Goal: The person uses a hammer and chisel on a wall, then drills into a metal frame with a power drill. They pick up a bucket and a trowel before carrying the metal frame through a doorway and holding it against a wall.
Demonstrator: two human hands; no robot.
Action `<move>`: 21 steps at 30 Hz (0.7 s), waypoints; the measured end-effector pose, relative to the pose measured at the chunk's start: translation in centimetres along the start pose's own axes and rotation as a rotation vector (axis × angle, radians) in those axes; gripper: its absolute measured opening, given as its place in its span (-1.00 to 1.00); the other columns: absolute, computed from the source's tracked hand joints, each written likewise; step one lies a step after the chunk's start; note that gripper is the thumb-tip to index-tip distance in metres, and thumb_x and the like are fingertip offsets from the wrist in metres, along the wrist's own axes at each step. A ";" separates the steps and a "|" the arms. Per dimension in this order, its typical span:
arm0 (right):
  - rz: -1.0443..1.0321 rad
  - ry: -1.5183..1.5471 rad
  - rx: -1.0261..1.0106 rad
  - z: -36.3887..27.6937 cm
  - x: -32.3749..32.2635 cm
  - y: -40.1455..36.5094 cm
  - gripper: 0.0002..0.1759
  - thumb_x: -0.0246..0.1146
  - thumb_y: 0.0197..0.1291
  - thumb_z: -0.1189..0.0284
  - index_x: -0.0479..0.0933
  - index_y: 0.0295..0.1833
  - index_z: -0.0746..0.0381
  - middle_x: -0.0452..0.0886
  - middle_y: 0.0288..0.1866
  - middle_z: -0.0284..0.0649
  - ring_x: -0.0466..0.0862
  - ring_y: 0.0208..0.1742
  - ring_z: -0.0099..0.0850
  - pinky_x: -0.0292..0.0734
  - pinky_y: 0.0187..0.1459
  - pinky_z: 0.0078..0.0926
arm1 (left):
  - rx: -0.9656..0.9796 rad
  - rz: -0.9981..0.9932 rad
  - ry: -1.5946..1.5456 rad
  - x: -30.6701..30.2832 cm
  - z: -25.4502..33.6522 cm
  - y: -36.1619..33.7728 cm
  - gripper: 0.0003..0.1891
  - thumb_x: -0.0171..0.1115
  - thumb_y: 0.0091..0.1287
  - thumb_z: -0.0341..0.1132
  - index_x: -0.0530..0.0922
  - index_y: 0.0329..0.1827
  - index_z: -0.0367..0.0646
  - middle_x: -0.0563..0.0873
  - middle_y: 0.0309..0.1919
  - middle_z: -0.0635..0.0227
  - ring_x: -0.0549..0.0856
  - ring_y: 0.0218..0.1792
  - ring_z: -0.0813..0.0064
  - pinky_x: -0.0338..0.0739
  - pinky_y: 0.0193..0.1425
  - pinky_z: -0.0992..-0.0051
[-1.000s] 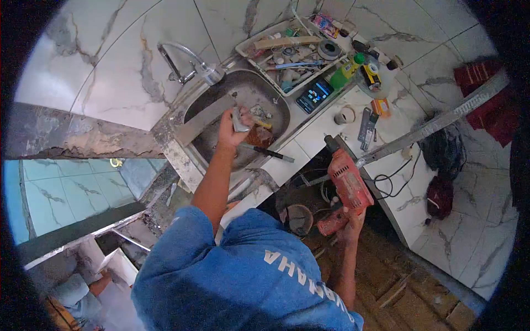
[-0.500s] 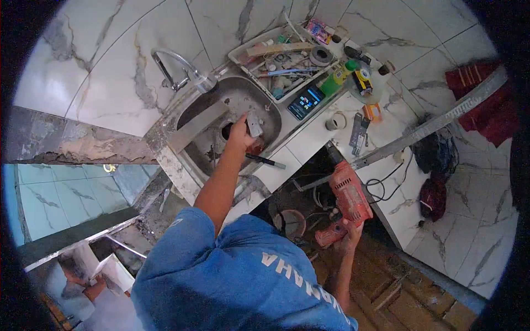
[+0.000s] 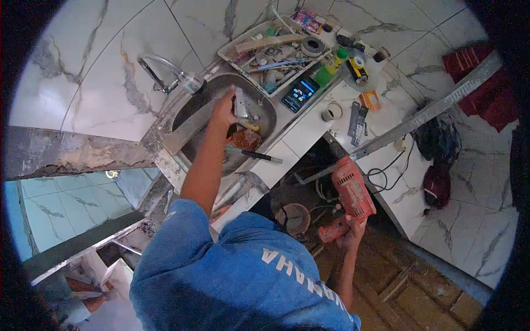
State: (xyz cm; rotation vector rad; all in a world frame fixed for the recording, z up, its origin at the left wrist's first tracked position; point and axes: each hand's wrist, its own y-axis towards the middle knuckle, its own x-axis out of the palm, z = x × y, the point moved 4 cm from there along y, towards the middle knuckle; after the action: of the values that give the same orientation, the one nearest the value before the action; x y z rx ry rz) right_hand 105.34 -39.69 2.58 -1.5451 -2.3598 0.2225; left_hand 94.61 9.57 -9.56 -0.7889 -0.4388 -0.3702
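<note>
My left hand [image 3: 223,110] is inside the steel sink [image 3: 269,118], its fingers closed on a small grey metal piece [image 3: 240,103]. Below that hand lie a reddish-brown object [image 3: 245,139] and something with a yellow end [image 3: 250,126]. Lower right, my right hand [image 3: 351,230] grips the handle of a dusty red power drill [image 3: 352,187], its front end pointing up toward the counter edge. A long flat board [image 3: 190,129] leans across the sink's left side. On the near rim rests a black marker-like stick [image 3: 259,156].
A tool-filled white tray [image 3: 225,53], phone [image 3: 300,94], green bottle [image 3: 331,67], tape roll [image 3: 312,46] and cup [image 3: 332,112] crowd the counter. A metal bar [image 3: 436,102] slants across the right. The faucet [image 3: 185,80] overhangs the sink; a bucket [image 3: 293,219] stands below the counter.
My left hand has moved up and left within the sink with the metal piece, uncovering more of the reddish-brown object. The drill stays in my right hand, nearly still. The view has shifted slightly.
</note>
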 end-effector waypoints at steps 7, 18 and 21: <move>-0.038 -0.001 0.019 0.1 -0.1 0.0 -0.17 0.36 -0.12 0.43 0.10 0.28 0.31 0.47 0.04 -0.04 0.61 -0.13 -0.30 0.63 -0.26 -0.40 | 0.132 -0.191 -0.009 5.4 3.2 1.8 -0.74 0.28 0.22 -0.28 0.52 -0.10 -0.22 0.60 -0.24 0.26 0.59 -0.33 0.33 0.53 -0.27 0.26; 0.068 0.004 -0.001 1.5 -1.5 0.2 -0.19 0.39 -0.14 0.40 0.15 0.23 0.33 0.50 -0.04 -0.06 0.60 -0.29 -0.39 0.59 -0.34 -0.46 | 0.416 -0.003 0.817 6.2 5.2 -4.2 -0.41 0.21 0.25 -0.09 0.30 0.20 -0.31 0.55 0.04 0.06 0.55 0.00 0.22 0.44 0.07 0.30; -0.005 0.092 0.030 -0.2 0.5 -0.7 -0.21 0.32 -0.06 0.46 0.09 0.29 0.30 0.44 0.07 -0.01 0.63 -0.14 -0.30 0.64 -0.33 -0.45 | 0.363 0.084 1.041 0.5 3.8 -4.2 -0.50 0.30 0.15 -0.18 0.44 0.12 -0.21 0.64 -0.24 0.23 0.59 -0.21 0.45 0.47 -0.17 0.43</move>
State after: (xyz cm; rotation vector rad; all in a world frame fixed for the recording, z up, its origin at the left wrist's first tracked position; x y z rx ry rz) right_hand 104.62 -39.54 3.11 -1.5024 -2.2789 0.1809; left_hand 92.19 9.61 -4.42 -0.1858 0.4953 -0.5476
